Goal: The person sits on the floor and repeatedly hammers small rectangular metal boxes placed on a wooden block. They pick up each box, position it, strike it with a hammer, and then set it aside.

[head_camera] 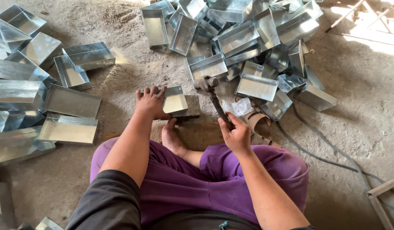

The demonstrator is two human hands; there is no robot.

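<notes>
We sit cross-legged on a dusty floor [133, 81], purple trousers [184, 183] filling the lower frame and one bare foot [171, 138] tucked forward between the knees. Our left hand [151, 102] lies fingers spread and pressed flat over the near-left edge of a small tin tray [175, 100], pinning it down on a dark block [192, 108] rather than closing around it. Our right hand [236, 135] is clamped round the lower end of a hammer [212, 91] handle.

The hammer's long axis runs from that fist up and to the left, its worn head [205, 82] poised just above and to the right of the tray's far corner, close by but, as far as we can tell, not touching. So the tray lies up and left of the hammer grip, and directly under our left hand, which is by far the nearer of the two. The tray's long side runs roughly left to right across our view, open face up.

Finished-looking trays lie in a loose row [69, 102] at left and a jumbled heap [248, 38] beyond the block. A crumpled clear wrapper [237, 106] and a sandal [259, 121] sit just right of the hammer handle, and grey cables [329, 157] trail off across the floor at right.
</notes>
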